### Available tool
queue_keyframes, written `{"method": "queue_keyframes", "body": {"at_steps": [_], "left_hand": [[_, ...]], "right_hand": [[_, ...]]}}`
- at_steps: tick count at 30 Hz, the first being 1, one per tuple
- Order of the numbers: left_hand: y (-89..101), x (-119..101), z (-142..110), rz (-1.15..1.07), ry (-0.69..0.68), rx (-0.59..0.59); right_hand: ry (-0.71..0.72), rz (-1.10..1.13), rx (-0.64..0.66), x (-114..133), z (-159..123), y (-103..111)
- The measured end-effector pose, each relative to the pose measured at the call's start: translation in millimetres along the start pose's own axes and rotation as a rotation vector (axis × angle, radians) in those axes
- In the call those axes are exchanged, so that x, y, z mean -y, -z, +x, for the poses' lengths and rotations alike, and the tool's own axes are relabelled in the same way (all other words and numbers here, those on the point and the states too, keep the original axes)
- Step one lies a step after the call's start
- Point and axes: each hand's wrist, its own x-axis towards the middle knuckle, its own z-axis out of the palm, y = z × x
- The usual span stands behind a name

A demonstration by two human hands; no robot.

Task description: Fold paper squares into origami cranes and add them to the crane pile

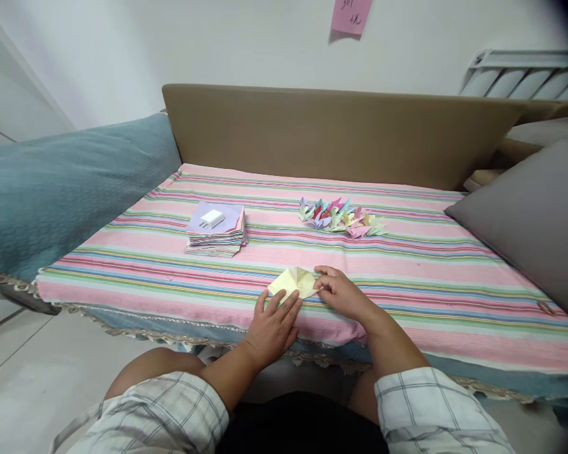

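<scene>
The flat, spread left hand (272, 329) steadies the pale-yellow folded paper (294, 281) — the curled right hand (343, 295) seemingly pinches its corner.

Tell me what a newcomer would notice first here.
Probably the colorful folded paper pieces, clustered toward the back of the striped cloth. Next, the pale yellow paper near the front, left hand on it, right hand at its right tip. Then the white plug on the paper stack, at left.
</scene>
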Motion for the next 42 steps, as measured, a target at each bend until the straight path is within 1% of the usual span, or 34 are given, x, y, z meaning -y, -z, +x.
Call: {"method": "queue_keyframes", "body": {"at_steps": [5, 12, 19, 23, 28, 29, 33, 35, 42], "left_hand": [[0.2, 0.8, -0.1, -0.026, -0.002, -0.008], [0.8, 0.4, 0.5, -0.043, -0.012, -0.008], [1.9, -1.4, -0.7, -0.01, -0.023, -0.008], [1.2, -1.6, -1.9, 0.008, -0.019, -0.004], [1.2, -1.6, -2.1, 0.025, -0.023, -0.007], [1.3, -1.6, -2.0, 0.028, -0.021, -0.007], [0.2, -0.9, -1.4, 0.012, -0.019, -0.01], [-0.7, -0.3, -1.0, -0.006, -0.017, -0.015], [0.8, -0.7, 0.6, -0.048, 0.007, 0.0]], "right_hand": [[-0.042, 0.038, 0.028, 5.6, -1.4, 4.8], [-0.092, 0.014, -0.016, 5.5, 1.0, 1.9], [-0.097, 0.066, -0.016, 3.9, 0.3, 0.2], [-0.068, 0.117, -0.043, 5.7, 0.0, 1.1], [-0.196, 0.127, -0.017, 9.1, -2.7, 2.3], [-0.192, 0.129, -0.018, 9.4, -3.0, 2.5], [-0.093, 0.175, -0.017, 6.9, -2.4, 2.9], [-0.067, 0.185, -0.005, 3.8, -1.8, 2.4], [-0.084, 0.057, -0.023, 1.6, -0.4, -1.7]]}}
